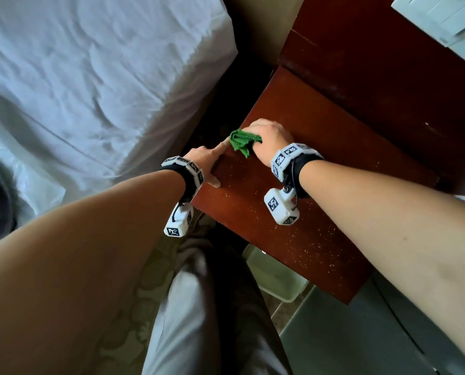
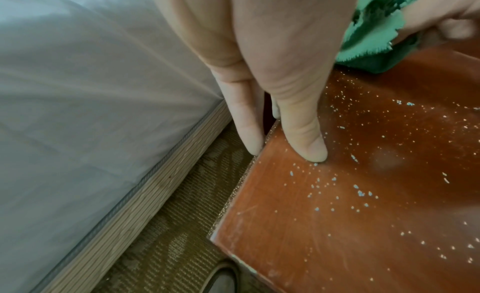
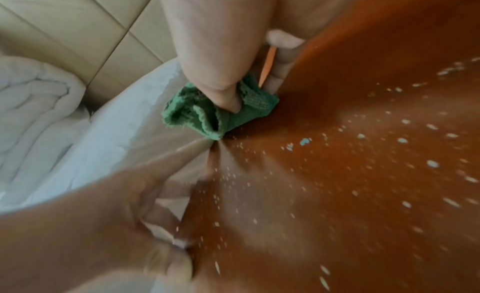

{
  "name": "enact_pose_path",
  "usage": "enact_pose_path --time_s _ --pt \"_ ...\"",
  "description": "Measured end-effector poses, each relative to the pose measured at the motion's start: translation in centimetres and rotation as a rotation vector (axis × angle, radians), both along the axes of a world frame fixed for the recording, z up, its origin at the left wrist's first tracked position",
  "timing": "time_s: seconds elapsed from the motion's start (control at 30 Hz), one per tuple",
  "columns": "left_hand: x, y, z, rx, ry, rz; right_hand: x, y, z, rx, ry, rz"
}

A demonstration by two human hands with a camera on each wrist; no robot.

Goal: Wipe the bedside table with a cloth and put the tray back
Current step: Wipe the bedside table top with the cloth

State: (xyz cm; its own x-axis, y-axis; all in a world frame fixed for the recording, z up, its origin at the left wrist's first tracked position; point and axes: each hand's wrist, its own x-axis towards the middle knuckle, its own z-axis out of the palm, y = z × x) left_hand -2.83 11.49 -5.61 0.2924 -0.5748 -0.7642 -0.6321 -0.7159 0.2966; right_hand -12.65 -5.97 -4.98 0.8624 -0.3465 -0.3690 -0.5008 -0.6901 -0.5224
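The bedside table [image 1: 320, 163] is reddish-brown wood, strewn with small white crumbs [image 1: 307, 247]. My right hand [image 1: 266, 136] grips a crumpled green cloth [image 1: 243, 143] and holds it down at the table's left edge. The right wrist view shows the thumb and fingers [image 3: 272, 82] dug into the cloth [image 3: 192, 116]. My left hand [image 1: 212, 163] rests on the same edge just in front of the cloth. Its thumb [image 2: 309, 145] lies flat on the tabletop [image 2: 363, 236] and its straight fingers hang down the side. A pale rectangular tray-like container [image 1: 277, 277] sits low beneath the table's front edge.
A bed with a white sheet [image 1: 90, 77] stands close on the left, leaving a narrow gap of patterned carpet [image 2: 168, 246]. Dark wood panelling [image 1: 388, 63] and a white wall panel [image 1: 442, 20] rise behind the table. My legs [image 1: 199, 320] stand at the front corner.
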Motion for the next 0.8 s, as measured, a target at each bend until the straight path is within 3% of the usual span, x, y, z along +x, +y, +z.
enact_pose_path --time_s 0.17,0.3,0.43,0.57,0.7,0.8 --pt "0.2 0.1 0.1 -0.01 0.016 -0.014 -1.8 0.5 0.6 0.044 0.123 0.231" --pt "0.3 0.1 -0.1 -0.013 0.023 -0.022 -1.9 0.5 1.6 0.072 0.243 0.235" --pt "0.3 0.1 0.0 -0.002 0.022 -0.023 -1.8 0.0 2.4 0.207 0.204 -0.126" --pt "0.4 -0.1 0.6 0.029 0.012 -0.069 -2.4 -1.8 1.6 0.069 0.074 -0.532" --pt "0.6 -1.4 1.7 -0.01 -0.112 -0.227 -3.0 -2.8 2.1 -0.049 0.045 -0.698" --pt "0.5 -2.5 2.0 -0.034 -0.216 -0.29 -2.8 -3.1 2.1 -0.078 0.058 -0.72"
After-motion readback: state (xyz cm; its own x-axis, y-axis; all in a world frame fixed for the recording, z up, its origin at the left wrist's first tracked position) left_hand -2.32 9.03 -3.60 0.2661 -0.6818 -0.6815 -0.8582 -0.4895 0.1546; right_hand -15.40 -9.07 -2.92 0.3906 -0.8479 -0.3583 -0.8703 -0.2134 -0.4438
